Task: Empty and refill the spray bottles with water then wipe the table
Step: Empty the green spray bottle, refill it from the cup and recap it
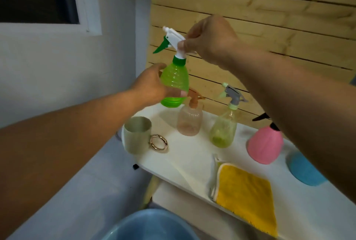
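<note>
Hands share the green spray bottle (pixel 174 83), lifted off the tabletop (pixel 188 164) — our left hand (pixel 152 85) wraps its body, our right hand (pixel 208 39) pinches the white trigger head (pixel 174 38) above. Below them stand a peach bottle (pixel 189 122) and pale green bottle (pixel 224 128).

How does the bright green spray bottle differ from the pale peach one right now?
The bright green spray bottle is lifted off the table, the left hand gripping its body and the right hand pinching its white sprayer; the peach spray bottle stands untouched on the white table. The green one is vivid with a green trigger; the peach one is pale with a brownish sprayer. Both are see-through plastic and upright.
</note>
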Demonstrator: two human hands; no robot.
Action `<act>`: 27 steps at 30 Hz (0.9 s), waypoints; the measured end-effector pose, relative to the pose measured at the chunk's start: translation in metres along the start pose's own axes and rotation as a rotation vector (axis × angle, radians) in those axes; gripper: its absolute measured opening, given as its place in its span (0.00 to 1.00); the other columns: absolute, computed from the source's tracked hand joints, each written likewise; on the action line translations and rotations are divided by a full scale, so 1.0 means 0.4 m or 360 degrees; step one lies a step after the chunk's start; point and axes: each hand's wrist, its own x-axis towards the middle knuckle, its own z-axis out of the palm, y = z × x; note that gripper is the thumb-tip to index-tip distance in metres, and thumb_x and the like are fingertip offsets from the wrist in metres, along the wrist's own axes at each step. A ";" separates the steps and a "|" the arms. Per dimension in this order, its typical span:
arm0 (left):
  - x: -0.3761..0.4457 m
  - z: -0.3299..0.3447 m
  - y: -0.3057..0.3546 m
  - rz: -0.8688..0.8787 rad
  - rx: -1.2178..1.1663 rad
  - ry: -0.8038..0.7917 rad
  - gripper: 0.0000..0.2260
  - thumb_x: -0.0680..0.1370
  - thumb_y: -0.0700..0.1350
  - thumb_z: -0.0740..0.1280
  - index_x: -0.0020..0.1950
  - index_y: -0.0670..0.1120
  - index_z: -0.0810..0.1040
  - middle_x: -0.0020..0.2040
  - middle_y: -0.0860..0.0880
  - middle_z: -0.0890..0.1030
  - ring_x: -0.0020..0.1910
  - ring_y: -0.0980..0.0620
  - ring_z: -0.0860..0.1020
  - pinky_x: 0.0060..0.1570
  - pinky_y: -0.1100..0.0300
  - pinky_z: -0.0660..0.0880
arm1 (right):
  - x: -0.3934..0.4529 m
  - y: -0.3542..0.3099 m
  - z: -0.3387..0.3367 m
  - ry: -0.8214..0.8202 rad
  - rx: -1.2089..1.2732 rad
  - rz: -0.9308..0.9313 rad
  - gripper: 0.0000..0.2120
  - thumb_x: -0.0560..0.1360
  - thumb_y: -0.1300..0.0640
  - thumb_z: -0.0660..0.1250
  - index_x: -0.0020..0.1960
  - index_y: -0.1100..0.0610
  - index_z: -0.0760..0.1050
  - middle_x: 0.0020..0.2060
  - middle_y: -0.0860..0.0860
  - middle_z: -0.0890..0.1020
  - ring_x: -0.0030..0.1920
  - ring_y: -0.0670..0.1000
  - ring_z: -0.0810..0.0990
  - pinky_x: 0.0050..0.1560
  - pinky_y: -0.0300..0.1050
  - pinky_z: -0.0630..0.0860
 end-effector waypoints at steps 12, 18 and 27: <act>0.177 0.020 -0.270 -0.0373 0.0298 -0.0272 0.25 0.63 0.59 0.85 0.54 0.48 0.86 0.50 0.51 0.86 0.51 0.50 0.83 0.53 0.53 0.79 | 0.156 0.114 0.299 -0.0216 -0.0233 0.0204 0.10 0.72 0.46 0.78 0.48 0.50 0.85 0.38 0.45 0.82 0.49 0.52 0.80 0.61 0.54 0.75; 0.213 0.043 -0.344 -0.0407 0.0359 -0.0366 0.23 0.65 0.57 0.85 0.53 0.46 0.87 0.49 0.48 0.87 0.51 0.46 0.84 0.60 0.48 0.80 | 0.184 0.159 0.371 -0.0274 -0.0348 0.0185 0.11 0.71 0.45 0.78 0.48 0.51 0.85 0.40 0.46 0.84 0.49 0.51 0.79 0.64 0.54 0.70; 0.222 0.066 -0.365 -0.0387 0.0529 -0.0488 0.24 0.67 0.60 0.83 0.54 0.44 0.87 0.51 0.44 0.87 0.51 0.45 0.84 0.60 0.46 0.79 | 0.188 0.194 0.403 -0.0322 -0.0448 0.0148 0.11 0.71 0.45 0.78 0.48 0.51 0.85 0.42 0.46 0.84 0.51 0.52 0.80 0.65 0.56 0.68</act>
